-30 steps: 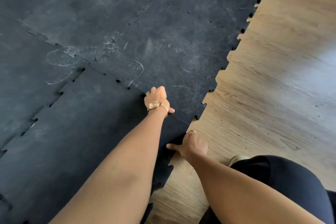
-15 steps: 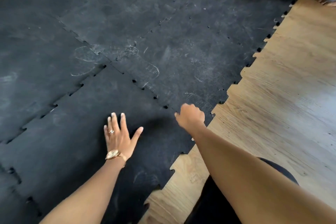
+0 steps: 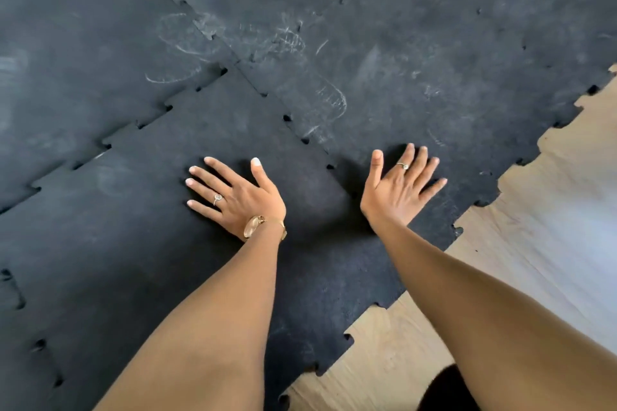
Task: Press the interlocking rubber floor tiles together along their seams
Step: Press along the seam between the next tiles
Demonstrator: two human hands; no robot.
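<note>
Black interlocking rubber tiles cover most of the floor. The near tile point(image 3: 140, 243) meets a scuffed far tile point(image 3: 417, 53) along a toothed seam point(image 3: 305, 140) with small gaps at some teeth. My left hand point(image 3: 237, 197), with a ring and a gold watch, lies flat and open on the near tile, fingers spread. My right hand point(image 3: 399, 185), also ringed, is open with fingers apart, resting over the seam's near end. Neither hand holds anything.
Bare wooden floor point(image 3: 534, 243) runs along the right, beyond the tiles' jagged outer edge point(image 3: 467, 230). Another seam point(image 3: 110, 140) crosses the left side with open gaps. White shoe-print scuffs point(image 3: 293, 43) mark the far tiles. A dark patch of clothing point(image 3: 444, 390) shows at the bottom.
Both hands went from gripping the tile's edge to lying flat and open on the tiles. The right fist opened, and the view moved closer over the mat.
</note>
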